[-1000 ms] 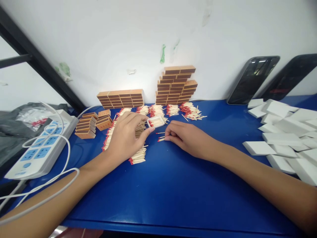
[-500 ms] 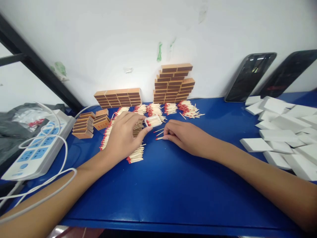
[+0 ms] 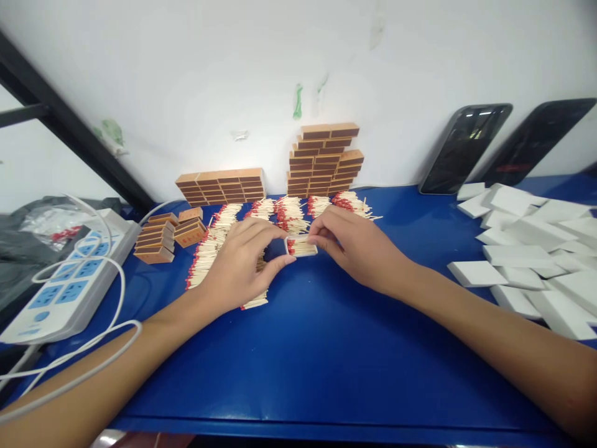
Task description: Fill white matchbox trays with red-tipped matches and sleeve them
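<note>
Between the thumb and fingers of my left hand (image 3: 249, 258) is a small white matchbox tray (image 3: 304, 254), its left end gripped. Red-headed matches (image 3: 295, 246) lie side by side inside, heads toward the left. My right hand (image 3: 352, 249) is closed in a pinch at the tray's right end, fingertips over the matches' tail ends; the fingers partly hide what they pinch. Beneath and beyond my left hand spreads a long pile of matches (image 3: 203, 261), partly covered by it. Smaller match heaps (image 3: 291, 214) lie behind the tray.
Stacked matchboxes (image 3: 321, 163) and a lower row (image 3: 221, 186) stand against the wall. More boxes (image 3: 156, 239) sit left, near a power strip (image 3: 69, 280) with looping white cables. White trays (image 3: 527, 255) are heaped right, below two leaning phones (image 3: 466, 149).
The tray has moved right and slightly down, and lies flatter. My right fingers, earlier pinching a match at the table, are now at the tray's right end. The loose matches there are out of sight.
</note>
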Motion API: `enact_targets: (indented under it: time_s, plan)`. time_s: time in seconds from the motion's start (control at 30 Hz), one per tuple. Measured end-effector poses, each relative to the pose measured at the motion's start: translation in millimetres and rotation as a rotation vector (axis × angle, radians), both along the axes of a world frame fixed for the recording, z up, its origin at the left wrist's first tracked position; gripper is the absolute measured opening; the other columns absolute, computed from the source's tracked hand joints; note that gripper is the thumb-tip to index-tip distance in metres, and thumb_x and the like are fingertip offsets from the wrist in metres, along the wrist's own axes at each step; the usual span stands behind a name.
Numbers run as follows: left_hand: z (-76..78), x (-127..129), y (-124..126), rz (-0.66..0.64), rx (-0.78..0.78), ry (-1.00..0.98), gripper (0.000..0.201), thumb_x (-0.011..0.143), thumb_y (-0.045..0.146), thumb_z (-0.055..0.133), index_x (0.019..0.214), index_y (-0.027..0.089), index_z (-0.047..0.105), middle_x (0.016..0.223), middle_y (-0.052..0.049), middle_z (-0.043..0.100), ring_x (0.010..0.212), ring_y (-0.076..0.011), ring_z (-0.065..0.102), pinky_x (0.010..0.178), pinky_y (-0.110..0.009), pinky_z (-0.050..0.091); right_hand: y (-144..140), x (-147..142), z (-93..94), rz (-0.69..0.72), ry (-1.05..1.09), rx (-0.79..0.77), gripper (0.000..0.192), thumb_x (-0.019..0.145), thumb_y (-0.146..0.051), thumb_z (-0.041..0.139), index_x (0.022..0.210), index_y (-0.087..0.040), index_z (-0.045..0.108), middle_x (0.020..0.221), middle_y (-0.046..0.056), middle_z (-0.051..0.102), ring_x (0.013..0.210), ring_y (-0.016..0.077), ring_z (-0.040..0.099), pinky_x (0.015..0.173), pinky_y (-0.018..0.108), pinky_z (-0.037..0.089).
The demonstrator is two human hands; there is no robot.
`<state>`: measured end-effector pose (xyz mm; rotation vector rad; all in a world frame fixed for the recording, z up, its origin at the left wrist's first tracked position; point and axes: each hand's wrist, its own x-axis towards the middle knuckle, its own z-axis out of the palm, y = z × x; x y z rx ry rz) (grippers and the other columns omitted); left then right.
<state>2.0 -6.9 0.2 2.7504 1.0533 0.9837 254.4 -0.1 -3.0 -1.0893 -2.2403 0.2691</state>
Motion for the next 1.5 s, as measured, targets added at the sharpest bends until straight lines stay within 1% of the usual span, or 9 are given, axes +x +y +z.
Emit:
enact_targets:
  time_s: [0.17, 0.33, 0.47, 0.67, 0.9, 1.1, 1.27, 1.4, 1.5]
  plan:
    - [0.2, 1.5, -1.8, -0.009, -0.029, 0.002, 0.025, 0.100, 0.040, 0.070, 0.119, 0.023, 0.068, 0.118, -0.008, 0.076, 0.115, -0.0267, 0.067, 0.106, -0.047, 0.049, -1.5, -3.0, -6.5, 0.020, -0.018, -0.016, 0.009, 0.105, -0.026, 0.058, 0.097, -0.022, 0.060, 0.099, 0.007, 0.066, 0.088, 0.0211, 0.061, 0.076, 0.033, 0.044]
    - [-0.8, 0.7, -1.7, -0.026, -0.016, -0.001, 0.026, 0.102, 0.040, 0.069, 0.121, 0.022, 0.066, 0.119, -0.008, 0.075, 0.115, -0.0256, 0.067, 0.106, -0.046, 0.048, -4.0, -2.7, -1.8, 0.025, 0.004, -0.004, 0.008, 0.104, -0.025, 0.057, 0.098, -0.022, 0.061, 0.098, 0.006, 0.066, 0.086, 0.0203, 0.062, 0.074, 0.032, 0.044]
    - [-0.9, -1.0, 1.0, 0.097, 0.041, -0.029, 0.025, 0.102, 0.042, 0.068, 0.117, 0.022, 0.067, 0.115, -0.007, 0.075, 0.111, -0.0257, 0.067, 0.103, -0.045, 0.049, -1.6, 0.3, -1.2, -0.039, 0.045, 0.055, 0.008, 0.104, -0.025, 0.057, 0.097, -0.022, 0.061, 0.095, 0.006, 0.066, 0.084, 0.0197, 0.060, 0.074, 0.032, 0.045]
    - [0.0, -2.8, 4.5, 0.242, 0.111, -0.079, 0.023, 0.101, 0.041, 0.069, 0.114, 0.021, 0.069, 0.111, -0.007, 0.077, 0.106, -0.0261, 0.067, 0.096, -0.043, 0.052, 1.5, 0.7, -16.3, 0.043, -0.132, -0.113, 0.013, 0.104, -0.034, 0.062, 0.104, -0.021, 0.065, 0.104, 0.007, 0.065, 0.090, 0.0213, 0.062, 0.079, 0.035, 0.048]
    - [-3.0, -3.2, 3.9, 0.215, 0.093, -0.055, 0.024, 0.101, 0.040, 0.069, 0.115, 0.021, 0.069, 0.113, -0.006, 0.077, 0.107, -0.0260, 0.067, 0.098, -0.043, 0.051, 1.3, 1.2, -14.2, 0.066, -0.166, -0.160, 0.013, 0.105, -0.029, 0.057, 0.096, -0.021, 0.062, 0.101, 0.006, 0.065, 0.087, 0.0200, 0.062, 0.077, 0.033, 0.048]
    - [-2.8, -3.3, 3.8, 0.198, 0.088, -0.062, 0.024, 0.101, 0.039, 0.070, 0.116, 0.021, 0.069, 0.114, -0.006, 0.077, 0.108, -0.0264, 0.067, 0.098, -0.043, 0.051, 1.1, -0.1, -12.4, 0.043, -0.210, -0.142, 0.013, 0.106, -0.031, 0.058, 0.111, -0.020, 0.064, 0.105, 0.007, 0.064, 0.087, 0.0205, 0.062, 0.079, 0.034, 0.048]
    - [-2.3, -3.1, 3.5, 0.201, 0.069, -0.053, 0.022, 0.101, 0.039, 0.068, 0.115, 0.022, 0.069, 0.114, -0.006, 0.077, 0.109, -0.0269, 0.068, 0.099, -0.044, 0.051, -1.0, -1.6, -11.3, 0.043, -0.210, -0.155, 0.010, 0.106, -0.027, 0.057, 0.100, -0.021, 0.062, 0.102, 0.006, 0.064, 0.086, 0.0200, 0.062, 0.075, 0.032, 0.046]
    - [-1.8, -2.7, 3.5, 0.195, 0.073, -0.053, 0.023, 0.101, 0.038, 0.069, 0.116, 0.021, 0.070, 0.114, -0.006, 0.077, 0.108, -0.0267, 0.067, 0.098, -0.043, 0.051, -1.5, -2.0, -11.9, 0.026, -0.206, -0.134, 0.016, 0.105, -0.028, 0.060, 0.119, -0.020, 0.062, 0.110, 0.008, 0.064, 0.088, 0.0212, 0.063, 0.077, 0.034, 0.048]
    - [-2.4, -2.2, 3.6, 0.190, 0.070, -0.046, 0.023, 0.101, 0.039, 0.068, 0.115, 0.020, 0.070, 0.114, -0.007, 0.077, 0.108, -0.0266, 0.068, 0.099, -0.043, 0.051, -1.0, -2.0, -12.3, 0.042, -0.218, -0.128, 0.010, 0.106, -0.027, 0.057, 0.110, -0.021, 0.065, 0.109, 0.007, 0.062, 0.087, 0.0204, 0.063, 0.078, 0.033, 0.048]
